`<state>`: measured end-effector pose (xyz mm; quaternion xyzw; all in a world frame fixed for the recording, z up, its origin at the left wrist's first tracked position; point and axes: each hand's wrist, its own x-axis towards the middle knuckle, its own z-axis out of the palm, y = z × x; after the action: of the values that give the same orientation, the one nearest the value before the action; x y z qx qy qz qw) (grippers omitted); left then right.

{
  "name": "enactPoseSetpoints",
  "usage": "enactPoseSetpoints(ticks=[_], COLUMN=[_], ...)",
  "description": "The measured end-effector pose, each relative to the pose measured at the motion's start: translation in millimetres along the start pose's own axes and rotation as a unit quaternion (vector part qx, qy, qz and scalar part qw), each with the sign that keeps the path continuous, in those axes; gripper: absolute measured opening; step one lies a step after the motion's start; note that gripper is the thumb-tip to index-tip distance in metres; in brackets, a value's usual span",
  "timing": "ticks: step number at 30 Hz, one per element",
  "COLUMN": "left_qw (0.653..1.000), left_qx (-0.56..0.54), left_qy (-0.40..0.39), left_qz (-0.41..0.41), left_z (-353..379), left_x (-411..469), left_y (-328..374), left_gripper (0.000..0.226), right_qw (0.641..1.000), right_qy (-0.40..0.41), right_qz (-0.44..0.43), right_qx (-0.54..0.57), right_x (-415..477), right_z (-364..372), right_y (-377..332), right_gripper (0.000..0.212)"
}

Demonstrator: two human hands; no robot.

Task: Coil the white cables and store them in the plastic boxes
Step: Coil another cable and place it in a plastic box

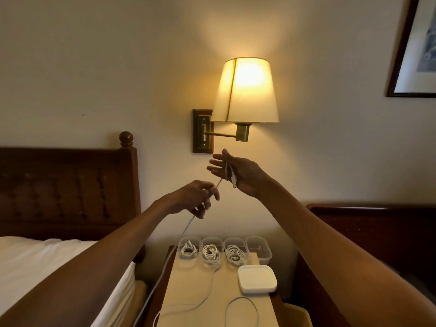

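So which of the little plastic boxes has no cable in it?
The box at the right end of the row; the other three boxes each hold a coiled white cable.

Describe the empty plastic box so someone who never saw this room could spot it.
Below the lit wall lamp stands a nightstand with four clear boxes along its back edge. The rightmost box alone is bare; the other three hold coiled cables.
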<state>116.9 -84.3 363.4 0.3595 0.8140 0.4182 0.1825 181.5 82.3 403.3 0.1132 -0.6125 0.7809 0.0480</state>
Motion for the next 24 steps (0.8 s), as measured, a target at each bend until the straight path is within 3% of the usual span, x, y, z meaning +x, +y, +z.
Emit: enactPoseSetpoints(ticks=[3,8,13,17,21,24], left_qw=[0.989,0.981,0.988,0.978,0.968,0.967], left_qx=[-0.004,0.079,0.147,0.185,0.204,0.188], left_qy=[-0.135,-0.156,-0.056,0.036,0.062,0.08], left_qz=[-0.051,-0.078,-0.01,0.085,0.13,0.153], left_z=[4.4,8.5,-2.7,-25.4,-43.0,-49.8], left_x=[-8.3,-17.1,-18.4,-22.9,-24.1,-20.7], left_y=[12.9,42.0,44.7,42.7,55.4,62.4], left_gripper=[0.031,0.031,0.028,0.021,0.016,0.013], right_qw=[0.997,0.972,0.926,0.932,0.94,0.942], right_qy=[0.055,0.119,0.079,0.018,-0.077,-0.077], right_qz=[-0.022,-0.01,-0.006,0.005,0.094,0.103], right_qx=[-0.054,-0.203,-0.368,-0.362,-0.318,-0.309], right_x=[5.9,10.3,14.6,10.0,1.9,-4.1], right_z=[-5.3,-1.0,-3.9,-15.5,-10.5,-4.3], right_y=[4.7,22.7,24.2,15.0,6.7,2.3], right_gripper=[0.049,0.038,0.03,0.036,0.046,0.049])
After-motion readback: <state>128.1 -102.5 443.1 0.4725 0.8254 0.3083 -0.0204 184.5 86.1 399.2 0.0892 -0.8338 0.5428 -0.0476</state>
